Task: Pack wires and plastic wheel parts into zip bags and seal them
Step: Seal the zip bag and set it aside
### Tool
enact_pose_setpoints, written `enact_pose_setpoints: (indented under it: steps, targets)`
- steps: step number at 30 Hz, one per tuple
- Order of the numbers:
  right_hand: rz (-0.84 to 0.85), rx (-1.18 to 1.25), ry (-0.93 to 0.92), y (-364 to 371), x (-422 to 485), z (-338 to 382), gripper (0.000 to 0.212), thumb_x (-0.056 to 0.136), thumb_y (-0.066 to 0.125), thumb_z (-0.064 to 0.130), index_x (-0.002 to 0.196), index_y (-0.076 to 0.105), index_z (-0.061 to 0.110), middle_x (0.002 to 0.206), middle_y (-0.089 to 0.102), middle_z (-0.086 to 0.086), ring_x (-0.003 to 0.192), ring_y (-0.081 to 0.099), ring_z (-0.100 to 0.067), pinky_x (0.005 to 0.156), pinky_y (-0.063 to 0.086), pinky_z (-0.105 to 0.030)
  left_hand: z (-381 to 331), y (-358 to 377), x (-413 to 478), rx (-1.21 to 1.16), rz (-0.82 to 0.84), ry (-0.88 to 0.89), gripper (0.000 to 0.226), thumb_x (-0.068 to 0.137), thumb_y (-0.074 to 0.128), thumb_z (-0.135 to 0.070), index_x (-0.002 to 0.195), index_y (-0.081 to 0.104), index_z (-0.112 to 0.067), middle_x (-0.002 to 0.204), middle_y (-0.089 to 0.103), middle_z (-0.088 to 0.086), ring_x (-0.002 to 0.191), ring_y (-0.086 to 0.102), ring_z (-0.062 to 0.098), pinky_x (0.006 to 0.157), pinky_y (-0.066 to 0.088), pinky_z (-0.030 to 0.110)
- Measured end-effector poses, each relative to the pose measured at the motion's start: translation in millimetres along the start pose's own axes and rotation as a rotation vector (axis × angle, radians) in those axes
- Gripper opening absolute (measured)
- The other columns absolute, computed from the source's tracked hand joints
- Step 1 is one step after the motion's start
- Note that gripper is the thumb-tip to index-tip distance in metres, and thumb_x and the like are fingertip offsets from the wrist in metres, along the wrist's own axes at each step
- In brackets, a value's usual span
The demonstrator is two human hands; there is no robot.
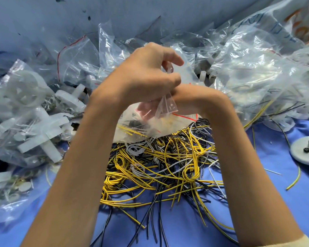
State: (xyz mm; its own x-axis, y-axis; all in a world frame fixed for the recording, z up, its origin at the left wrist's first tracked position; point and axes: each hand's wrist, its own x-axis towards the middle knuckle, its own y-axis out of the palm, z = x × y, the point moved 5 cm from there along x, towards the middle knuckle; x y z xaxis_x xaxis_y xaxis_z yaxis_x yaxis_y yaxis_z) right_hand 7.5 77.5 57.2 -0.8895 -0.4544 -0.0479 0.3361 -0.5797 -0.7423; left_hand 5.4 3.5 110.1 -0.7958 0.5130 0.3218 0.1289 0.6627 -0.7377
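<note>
Wires [168, 172] in yellow, black and white lie tangled on the blue cloth [275, 202] just below your hands, and the zip bag [141, 125] hangs between your wrists with a few wires inside. Your left hand [146, 73] is curled, pinching a pale plastic piece [188, 70] above the bag. Your right hand [146, 108] is tucked under it behind the plastic, so its grip cannot be told. Bags of wheel parts [25, 107] crowd beside your left arm, more bags [248, 68] pile beyond your right wrist, and a white disc [305, 155] lies outside your right forearm.
</note>
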Motion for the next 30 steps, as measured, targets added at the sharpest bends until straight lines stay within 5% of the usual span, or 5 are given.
enact_pose_setpoints:
  steps: [3, 6, 12, 24, 30]
  targets:
    - [-0.142, 0.034, 0.038, -16.1, -3.3, -7.8, 0.014, 0.086, 0.057, 0.005, 0.083, 0.067, 0.014, 0.089, 0.069, -0.003, 0.082, 0.063, -0.007, 0.075, 0.052, -0.032, 0.8, -0.3, -0.7, -0.006, 0.077, 0.021, 0.052, 0.07, 0.057, -0.032, 0.122, 0.058, -0.031, 0.095, 0.054, -0.009, 0.058, 0.051, 0.0, 0.057, 0.039, 0.014]
    - [-0.221, 0.068, 0.041, -26.7, -7.5, -16.1, 0.012, 0.079, 0.057, 0.017, 0.068, 0.061, 0.022, 0.083, 0.067, 0.003, 0.075, 0.061, -0.003, 0.067, 0.047, -0.022, 4.0, 4.5, -4.6, 0.087, 0.251, 0.078, 0.064, 0.078, 0.069, -0.047, 0.135, 0.041, -0.043, 0.112, 0.044, -0.005, 0.085, 0.053, -0.003, 0.076, 0.04, 0.01]
    - [-0.211, 0.068, 0.181, -27.6, -7.1, -42.1, 0.018, 0.099, 0.043, 0.018, 0.105, 0.059, 0.015, 0.078, 0.059, 0.008, 0.063, 0.053, 0.002, 0.057, 0.043, -0.011, 5.6, 22.6, -8.0, 0.3, 0.379, 0.113, 0.096, 0.054, 0.073, -0.06, 0.139, 0.028, -0.052, 0.131, 0.031, -0.001, 0.123, 0.031, 0.015, 0.103, 0.032, 0.033]
    - [-0.245, 0.055, 0.185, -47.2, -24.6, -63.1, 0.059, 0.085, 0.031, -0.018, 0.105, 0.062, 0.029, 0.102, 0.066, 0.006, 0.107, 0.062, -0.016, 0.073, 0.043, -0.017, 32.9, 64.3, -7.2, 0.54, 0.589, -0.108, 0.041, 0.059, 0.086, -0.039, 0.08, 0.055, -0.019, 0.091, 0.059, 0.002, 0.086, 0.059, 0.023, 0.063, 0.045, 0.029]
    - [-0.027, 0.014, 0.206, -30.1, -25.4, -61.8, 0.068, 0.082, 0.043, -0.015, 0.108, 0.06, 0.045, 0.107, 0.065, 0.022, 0.114, 0.058, -0.003, 0.097, 0.046, -0.03, 35.2, 55.8, -1.8, 0.487, 0.434, -0.049, 0.016, 0.075, 0.051, -0.012, 0.06, 0.045, -0.014, 0.06, 0.051, 0.003, 0.055, 0.051, 0.021, 0.048, 0.035, 0.026]
